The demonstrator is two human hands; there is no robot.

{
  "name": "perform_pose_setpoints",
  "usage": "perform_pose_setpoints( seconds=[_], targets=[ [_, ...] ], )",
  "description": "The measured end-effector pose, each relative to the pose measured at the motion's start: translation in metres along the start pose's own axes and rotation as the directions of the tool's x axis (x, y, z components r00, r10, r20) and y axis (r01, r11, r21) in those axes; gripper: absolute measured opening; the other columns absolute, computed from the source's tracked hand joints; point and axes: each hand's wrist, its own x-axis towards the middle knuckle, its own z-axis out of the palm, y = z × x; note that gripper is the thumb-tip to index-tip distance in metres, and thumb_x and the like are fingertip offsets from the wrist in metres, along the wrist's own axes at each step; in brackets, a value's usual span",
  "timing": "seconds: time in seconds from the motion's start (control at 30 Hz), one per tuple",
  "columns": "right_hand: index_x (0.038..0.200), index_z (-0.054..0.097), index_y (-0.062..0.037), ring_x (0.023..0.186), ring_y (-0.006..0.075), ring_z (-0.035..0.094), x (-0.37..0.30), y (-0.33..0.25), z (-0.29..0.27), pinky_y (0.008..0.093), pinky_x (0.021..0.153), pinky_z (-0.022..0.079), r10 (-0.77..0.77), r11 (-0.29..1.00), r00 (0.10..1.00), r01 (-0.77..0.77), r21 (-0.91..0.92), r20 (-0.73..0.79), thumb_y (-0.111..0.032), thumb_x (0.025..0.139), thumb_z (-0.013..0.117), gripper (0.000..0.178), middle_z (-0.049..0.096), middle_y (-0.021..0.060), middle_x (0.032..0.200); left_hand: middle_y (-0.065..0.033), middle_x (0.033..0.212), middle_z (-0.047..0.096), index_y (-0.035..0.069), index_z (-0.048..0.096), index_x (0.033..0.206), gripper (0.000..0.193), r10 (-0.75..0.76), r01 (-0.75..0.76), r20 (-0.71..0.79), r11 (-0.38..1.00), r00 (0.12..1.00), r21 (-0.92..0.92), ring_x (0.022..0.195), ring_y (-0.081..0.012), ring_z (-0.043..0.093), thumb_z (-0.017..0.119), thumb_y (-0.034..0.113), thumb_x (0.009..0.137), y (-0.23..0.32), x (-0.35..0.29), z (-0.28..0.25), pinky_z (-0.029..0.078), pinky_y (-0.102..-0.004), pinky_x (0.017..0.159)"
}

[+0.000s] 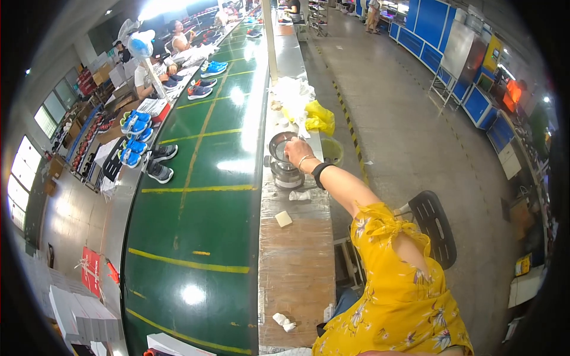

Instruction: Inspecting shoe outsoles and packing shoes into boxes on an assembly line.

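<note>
My right hand reaches over the bench to a round metal pot with a dark, shallow bowl on top. Its fingers are bent together at the bowl's rim; what they pinch, if anything, is too small to make out. A bracelet and a black band circle that wrist. On the bench close by lie a crumpled white cloth and a small cream-coloured block. Another crumpled white piece rests at the near end. My left hand is out of view.
Left of the bench runs a green conveyor belt with yellow lines. Grey shoes and blue shoes stand along its far edge, where people sit. Beyond the pot are white plastic bags and a yellow bag. A black chair stands right.
</note>
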Motion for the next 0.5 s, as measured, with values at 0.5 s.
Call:
perform_pose_setpoints(
  seconds=[0.5],
  targets=[
    [0.090, 0.073, -0.0092, 0.072, 0.0253, 0.065, -0.141, -0.166, -0.032, 0.0351, 0.065, 0.053, -0.426, 0.715, 0.856, 0.517, 0.470, -0.293, -0.005, 0.085, 0.074, 0.006, 0.066, 0.0085, 0.080, -0.0216, 0.146, 0.034, 0.004, 0.033, 0.146, 0.072, -0.168, 0.188, -0.306, 0.981, 0.937, 0.037, 0.129, -0.0427, 0.046, 0.066, 0.034, 0.089, -0.077, -0.051, 0.011, 0.043, -0.0496, 0.102]
  ],
)
